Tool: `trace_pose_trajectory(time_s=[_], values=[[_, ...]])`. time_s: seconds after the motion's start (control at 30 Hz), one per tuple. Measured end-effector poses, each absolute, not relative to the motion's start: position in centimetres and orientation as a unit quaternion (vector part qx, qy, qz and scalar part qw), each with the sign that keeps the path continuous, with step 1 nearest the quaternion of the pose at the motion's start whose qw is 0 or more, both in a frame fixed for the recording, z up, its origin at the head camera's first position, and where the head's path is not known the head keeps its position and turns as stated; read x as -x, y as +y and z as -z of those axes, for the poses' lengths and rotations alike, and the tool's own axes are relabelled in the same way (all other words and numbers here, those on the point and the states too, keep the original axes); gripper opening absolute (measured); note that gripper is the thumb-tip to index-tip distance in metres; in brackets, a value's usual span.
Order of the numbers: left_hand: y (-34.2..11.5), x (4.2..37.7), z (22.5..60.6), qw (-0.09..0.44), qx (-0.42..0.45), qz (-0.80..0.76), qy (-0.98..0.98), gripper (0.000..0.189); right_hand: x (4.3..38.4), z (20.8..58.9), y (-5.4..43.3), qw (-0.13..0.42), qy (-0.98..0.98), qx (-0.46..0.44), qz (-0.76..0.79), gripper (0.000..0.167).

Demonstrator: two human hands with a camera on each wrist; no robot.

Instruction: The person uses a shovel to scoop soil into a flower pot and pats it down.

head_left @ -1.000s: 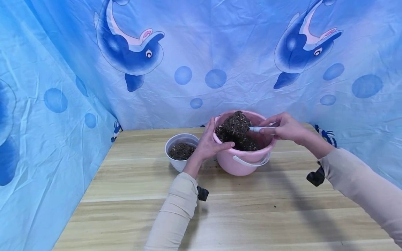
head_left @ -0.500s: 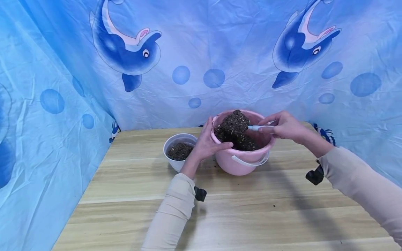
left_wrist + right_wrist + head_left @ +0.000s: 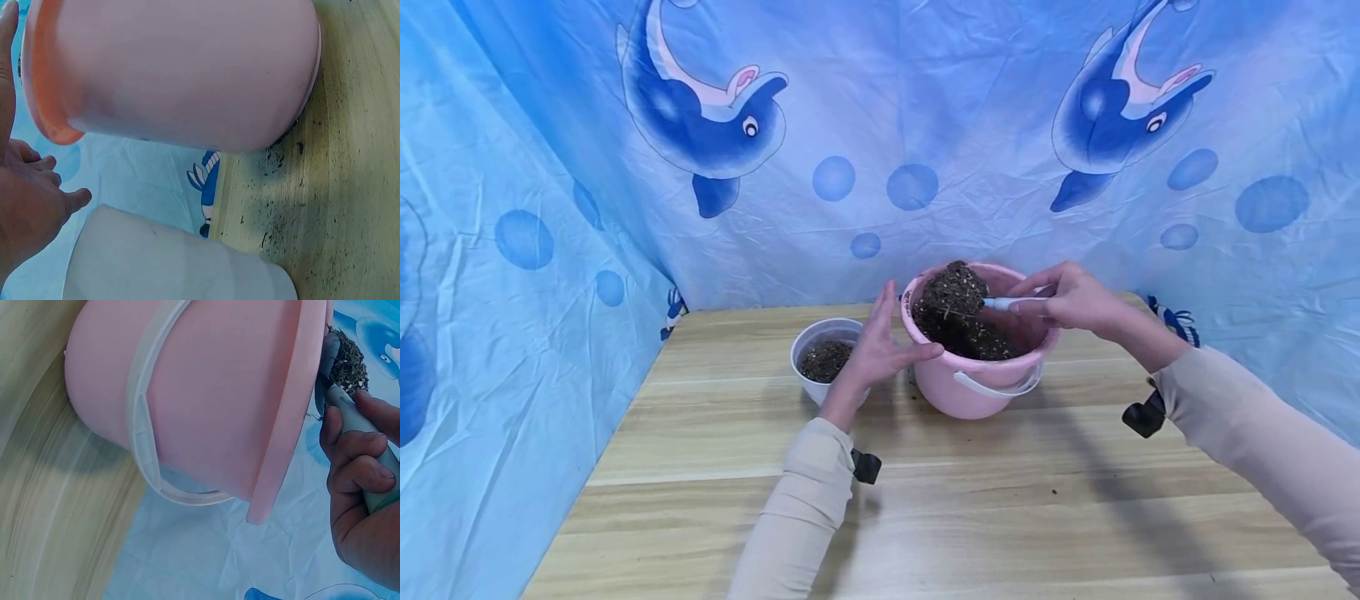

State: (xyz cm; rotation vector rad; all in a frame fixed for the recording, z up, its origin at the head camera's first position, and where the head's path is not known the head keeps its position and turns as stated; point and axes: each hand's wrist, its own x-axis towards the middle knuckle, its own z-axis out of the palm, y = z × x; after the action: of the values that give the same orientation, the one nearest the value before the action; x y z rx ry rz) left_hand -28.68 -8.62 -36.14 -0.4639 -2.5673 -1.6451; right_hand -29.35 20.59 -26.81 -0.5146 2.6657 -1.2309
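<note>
A pink bucket (image 3: pixel 966 392) with dark soil (image 3: pixel 977 337) inside stands on the table, its white handle (image 3: pixel 145 428) hanging down the side. My right hand (image 3: pixel 1071 302) grips the pale handle of a small trowel (image 3: pixel 353 412). Heaped on the trowel's blade is a mound of soil (image 3: pixel 955 290), held over the bucket's mouth. Straight-fingered, my left hand (image 3: pixel 877 346) is at the bucket's left rim, its thumb close to the edge; whether it touches cannot be told. Left of that hand is a white pot (image 3: pixel 808 379) partly filled with soil, its right side hidden by the hand.
The wooden table (image 3: pixel 940 508) bears scattered soil crumbs (image 3: pixel 275 156) between bucket and pot. A blue dolphin-printed cloth (image 3: pixel 865 108) hangs close behind the bucket and along both sides.
My left hand has eased off the bucket's rim and shifted left, towards the pot. The loaded trowel in my right hand has moved slightly left above the bucket.
</note>
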Motion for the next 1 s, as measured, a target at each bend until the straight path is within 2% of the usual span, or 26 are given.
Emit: trace_pose_trajectory(time_s=[0.37, 0.9, 1.0], values=[[-9.9, 28.3, 36.2, 0.044, 0.162, 0.498, -0.851, 0.131, 29.4, 26.6, 19.2, 0.056, 0.894, 0.185, 0.405, 0.032], [-12.1, 27.6, 36.2, 0.053, 0.152, 0.502, -0.850, 0.133, 29.3, 26.0, 16.7, 0.055, 0.900, 0.219, 0.373, 0.034], [-12.5, 27.5, 36.2, 0.056, 0.147, 0.496, -0.854, 0.133, 29.3, 25.9, 16.1, 0.056, 0.899, 0.222, 0.374, 0.031]])
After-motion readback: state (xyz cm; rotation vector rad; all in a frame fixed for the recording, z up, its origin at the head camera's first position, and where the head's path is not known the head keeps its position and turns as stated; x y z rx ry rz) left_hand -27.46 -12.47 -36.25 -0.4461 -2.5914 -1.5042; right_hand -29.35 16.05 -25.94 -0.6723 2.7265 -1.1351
